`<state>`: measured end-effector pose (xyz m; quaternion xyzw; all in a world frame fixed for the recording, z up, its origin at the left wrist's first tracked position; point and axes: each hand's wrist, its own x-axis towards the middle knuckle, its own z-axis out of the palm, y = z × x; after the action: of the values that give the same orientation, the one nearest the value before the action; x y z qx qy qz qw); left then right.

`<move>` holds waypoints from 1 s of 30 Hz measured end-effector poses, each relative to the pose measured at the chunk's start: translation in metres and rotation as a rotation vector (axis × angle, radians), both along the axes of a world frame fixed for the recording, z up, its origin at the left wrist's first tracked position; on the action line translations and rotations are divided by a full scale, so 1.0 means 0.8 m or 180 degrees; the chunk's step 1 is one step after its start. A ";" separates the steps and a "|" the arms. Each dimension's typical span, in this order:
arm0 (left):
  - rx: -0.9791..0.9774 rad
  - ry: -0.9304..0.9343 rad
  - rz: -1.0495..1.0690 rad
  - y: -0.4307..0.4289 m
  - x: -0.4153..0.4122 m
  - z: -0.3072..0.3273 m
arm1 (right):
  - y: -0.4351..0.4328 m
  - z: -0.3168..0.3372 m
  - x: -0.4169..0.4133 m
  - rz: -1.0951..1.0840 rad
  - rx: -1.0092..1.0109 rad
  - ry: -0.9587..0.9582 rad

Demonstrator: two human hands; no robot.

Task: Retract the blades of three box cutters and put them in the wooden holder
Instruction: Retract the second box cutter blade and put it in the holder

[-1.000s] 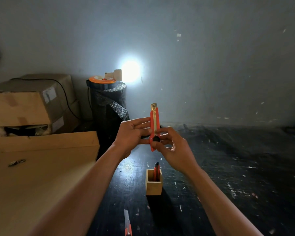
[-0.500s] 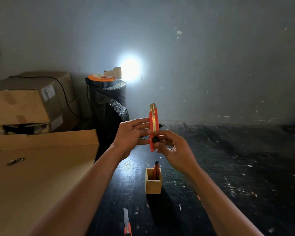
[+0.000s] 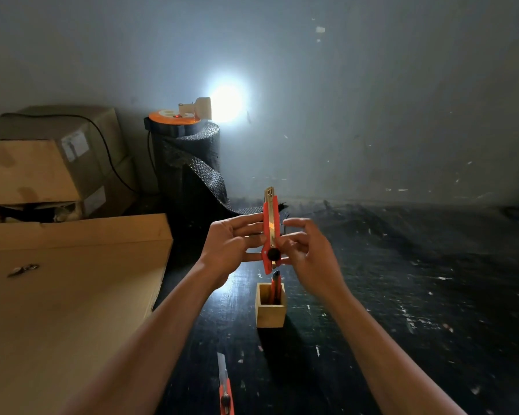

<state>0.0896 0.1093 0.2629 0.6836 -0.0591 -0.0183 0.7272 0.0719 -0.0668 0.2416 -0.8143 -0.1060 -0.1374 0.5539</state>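
Since the earlier frame the box cutter (image 3: pixel 271 208) is sinking slightly and the right hand (image 3: pixel 309 259) is loosening its upper fingers; whether it is gripping, I cannot tell. The left hand (image 3: pixel 231 244) is pinching the cutter upright, its tail hanging just above the wooden holder (image 3: pixel 270 316), where a second cutter (image 3: pixel 275 287) is standing. A third cutter (image 3: pixel 224 387) is lying nearer on the worktop (image 3: pixel 402 295), blade out.

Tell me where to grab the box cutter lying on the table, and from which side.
Grip the box cutter by its orange body's long sides, coming from above at the near end. Its bare blade sticks out the far end, toward the wooden holder, so stay behind the black slider.
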 end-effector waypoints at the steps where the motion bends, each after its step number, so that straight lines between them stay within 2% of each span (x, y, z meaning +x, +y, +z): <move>1: -0.0006 0.0042 -0.0041 0.000 0.001 -0.006 | -0.003 0.000 0.006 0.0014 0.0116 0.0070; 9: 0.0009 0.0394 -0.0227 -0.007 0.021 -0.062 | -0.010 -0.034 0.047 0.0079 0.0288 0.0363; 14: 0.0335 0.0727 0.0087 -0.003 0.055 -0.133 | -0.015 -0.069 0.076 -0.0072 0.0281 0.0640; 18: 0.0954 0.1007 0.0354 0.000 0.059 -0.209 | -0.018 -0.118 0.108 -0.0329 0.0016 0.0899; 22: 0.1477 0.1090 0.0184 -0.018 0.055 -0.245 | -0.014 -0.157 0.125 -0.0435 -0.0327 0.0991; 30: 0.1776 0.1016 0.0106 -0.044 0.068 -0.264 | -0.005 -0.203 0.138 -0.0368 -0.0965 0.1079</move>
<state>0.1439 0.0741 0.0520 0.8460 0.0741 -0.1288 0.5120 0.1823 -0.0710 0.0791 -0.9043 0.0159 -0.0127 0.4264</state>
